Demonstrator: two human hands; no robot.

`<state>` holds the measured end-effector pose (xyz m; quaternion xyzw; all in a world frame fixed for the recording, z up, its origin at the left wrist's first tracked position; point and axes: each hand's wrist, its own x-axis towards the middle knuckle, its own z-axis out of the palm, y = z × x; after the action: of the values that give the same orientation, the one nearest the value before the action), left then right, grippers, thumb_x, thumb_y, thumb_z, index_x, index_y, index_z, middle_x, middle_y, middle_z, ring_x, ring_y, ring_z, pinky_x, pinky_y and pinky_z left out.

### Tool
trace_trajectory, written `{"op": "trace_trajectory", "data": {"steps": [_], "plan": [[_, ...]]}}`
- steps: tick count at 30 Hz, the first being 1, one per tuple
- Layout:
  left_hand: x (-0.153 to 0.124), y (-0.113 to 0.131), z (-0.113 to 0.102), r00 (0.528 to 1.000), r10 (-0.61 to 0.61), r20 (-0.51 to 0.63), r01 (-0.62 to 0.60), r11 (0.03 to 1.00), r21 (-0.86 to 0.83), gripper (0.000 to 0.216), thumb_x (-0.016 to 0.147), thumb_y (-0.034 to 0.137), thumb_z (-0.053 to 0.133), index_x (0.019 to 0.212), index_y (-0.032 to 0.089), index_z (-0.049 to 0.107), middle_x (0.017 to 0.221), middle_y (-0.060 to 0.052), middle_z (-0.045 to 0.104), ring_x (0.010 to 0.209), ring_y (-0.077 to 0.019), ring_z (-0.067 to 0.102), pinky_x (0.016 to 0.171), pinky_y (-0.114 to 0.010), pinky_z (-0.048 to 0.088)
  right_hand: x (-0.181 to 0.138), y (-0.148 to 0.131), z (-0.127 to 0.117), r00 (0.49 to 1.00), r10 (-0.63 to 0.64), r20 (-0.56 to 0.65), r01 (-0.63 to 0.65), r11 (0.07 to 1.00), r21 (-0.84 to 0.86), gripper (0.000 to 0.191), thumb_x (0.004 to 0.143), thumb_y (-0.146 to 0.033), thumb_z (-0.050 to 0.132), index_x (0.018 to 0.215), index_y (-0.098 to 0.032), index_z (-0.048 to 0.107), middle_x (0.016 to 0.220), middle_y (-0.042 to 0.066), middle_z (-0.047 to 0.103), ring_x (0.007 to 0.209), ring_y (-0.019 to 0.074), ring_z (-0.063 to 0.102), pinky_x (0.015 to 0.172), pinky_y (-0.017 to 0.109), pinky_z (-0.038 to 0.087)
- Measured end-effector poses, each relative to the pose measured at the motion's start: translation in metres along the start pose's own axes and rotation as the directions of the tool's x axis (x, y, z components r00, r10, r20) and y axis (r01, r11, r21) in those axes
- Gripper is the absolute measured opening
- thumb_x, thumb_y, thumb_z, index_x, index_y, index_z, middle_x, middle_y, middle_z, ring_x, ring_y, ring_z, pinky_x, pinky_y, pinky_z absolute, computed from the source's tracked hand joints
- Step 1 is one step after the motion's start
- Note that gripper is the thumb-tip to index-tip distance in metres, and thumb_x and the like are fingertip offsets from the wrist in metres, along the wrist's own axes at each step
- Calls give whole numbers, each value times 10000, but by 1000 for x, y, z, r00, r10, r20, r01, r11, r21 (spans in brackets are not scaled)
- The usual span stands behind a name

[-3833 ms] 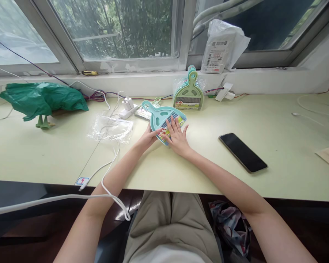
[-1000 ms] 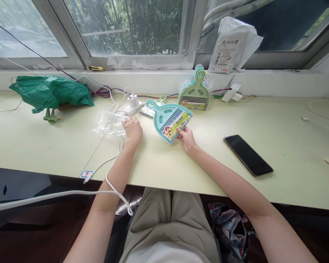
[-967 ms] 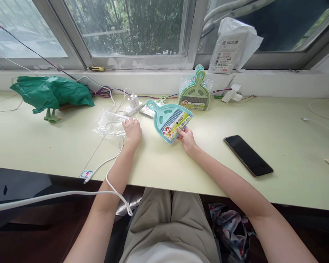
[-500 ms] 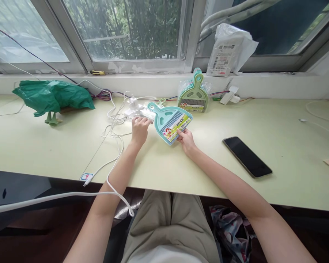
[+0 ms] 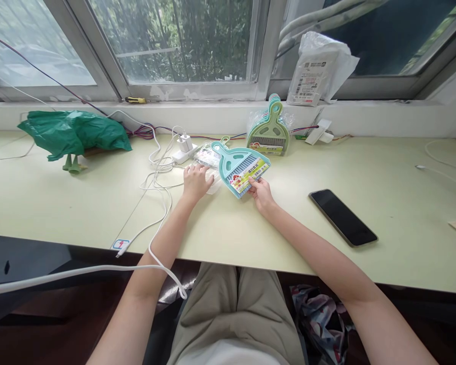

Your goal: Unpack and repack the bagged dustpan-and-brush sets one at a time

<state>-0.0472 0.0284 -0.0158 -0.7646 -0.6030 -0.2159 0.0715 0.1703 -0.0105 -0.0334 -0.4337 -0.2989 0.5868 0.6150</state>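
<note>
A light blue dustpan (image 5: 228, 161) with a small brush clipped in it, behind a printed label card (image 5: 247, 175), is tilted above the desk with its handle pointing up and left. My right hand (image 5: 262, 194) grips its lower right edge, thumb over the card. To the left, my left hand (image 5: 196, 183) has its fingers curled round a clear plastic bag (image 5: 215, 183), which shows beside the thumb. Behind the blue dustpan, a green handle (image 5: 225, 139) and a wrapped dustpan set (image 5: 208, 155) partly show. A stack of dustpans (image 5: 268, 129), a green one in front, leans against the wall.
White cables (image 5: 157, 185) lie tangled left of my left hand, near a power strip with a charger (image 5: 185, 147). A phone (image 5: 342, 217) lies at right, a green plastic bag (image 5: 76, 133) at left. A wrapped package (image 5: 312, 76) and a yellow cutter (image 5: 136, 100) are on the sill.
The clear plastic has come down from over the charger toward my left hand, uncovering the charger. The blue dustpan has shifted slightly right and turned a little in my right hand.
</note>
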Motion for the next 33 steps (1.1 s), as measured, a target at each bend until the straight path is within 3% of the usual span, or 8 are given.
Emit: {"op": "trace_trajectory", "data": {"steps": [2,4,6,10,17,20,28,33], "plan": [[0,-2,0,999,35,38,-36,998,46,362,826,378,557,1139,235,667,1299,-103,588,1205,-319,487,1100,-495,240,0,-2,-1,1000,7,8,-7,1000,-13,91,837,-196,626,925,-188,604,910,35,755,784,180,728,778,344,604],[1,-5,-1,995,35,92,-44,994,99,292,835,315,536,1057,215,698,1237,-115,620,1165,-319,514,1076,-494,273,2,-6,-4,999,33,14,-32,999,-29,70,858,-169,587,924,-179,608,881,38,758,750,174,727,774,346,605],[2,-10,-4,993,-36,114,21,992,128,296,863,221,453,1005,186,710,1122,-137,660,1078,-307,564,986,-467,361,5,-9,-8,997,67,27,-65,997,-47,75,864,-142,566,914,-167,615,853,46,760,717,172,724,765,353,607],[6,-18,-10,977,-209,46,203,973,114,358,895,173,357,1062,165,673,1051,-159,663,996,-310,604,795,-410,440,16,-15,-18,990,108,91,-100,991,-89,85,848,-127,581,898,-156,643,847,58,764,686,172,719,701,332,606],[5,-15,-16,953,-299,-43,301,951,70,345,879,157,376,1136,181,606,1118,-142,642,986,-279,616,787,-369,455,20,-28,-24,949,169,265,-103,964,-247,112,800,-133,656,906,-150,686,819,55,762,649,173,715,620,296,595],[5,-13,-16,956,-290,-52,293,955,45,351,887,164,365,1154,181,591,1126,-148,630,1031,-289,598,797,-376,457,17,-29,-21,962,159,224,-96,958,-271,105,796,-144,664,899,-153,682,816,56,763,649,181,718,627,308,599],[3,-6,-16,970,-229,-77,237,966,102,371,902,164,333,1179,185,579,1125,-143,623,1059,-289,566,787,-370,462,15,-21,-17,996,85,-27,-89,977,-196,75,835,-113,600,880,-155,642,790,48,754,647,170,715,691,337,615],[2,-2,-17,977,-206,-56,212,970,117,359,926,194,329,1187,189,574,1114,-142,609,1068,-287,550,792,-371,453,7,-20,-11,996,81,-42,-87,979,-183,66,848,-112,587,876,-156,627,791,53,753,670,184,722,717,355,615]]}}
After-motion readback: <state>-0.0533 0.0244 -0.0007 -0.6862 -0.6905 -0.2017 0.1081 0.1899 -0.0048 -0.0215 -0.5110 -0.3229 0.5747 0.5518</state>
